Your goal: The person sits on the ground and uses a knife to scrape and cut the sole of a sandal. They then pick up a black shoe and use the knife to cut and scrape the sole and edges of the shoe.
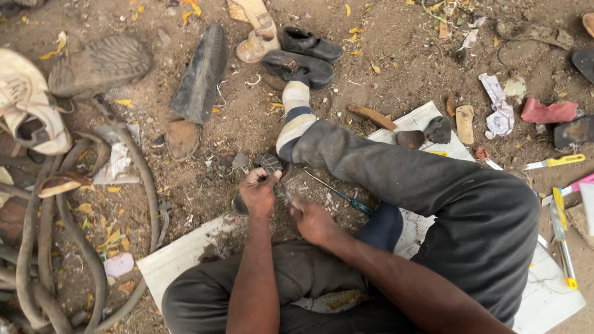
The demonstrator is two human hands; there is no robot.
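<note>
I sit on a white board [179, 256] on dirt ground with my legs crossed. My left hand [258, 190] grips a small dark shoe part [270, 162], pressed down by my ankle. My right hand [314, 221] is closed right beside it, pinching something small and thin that I cannot make out. A blue-handled screwdriver [346, 199] lies under my right leg, just right of the hands.
Worn shoes [311, 44], a black sole [201, 73] and a white sneaker [28, 105] lie ahead and left. Rubber hoses [43, 247] coil at the left. A hammer [383, 122], yellow utility knives [560, 162] and scraps sit right.
</note>
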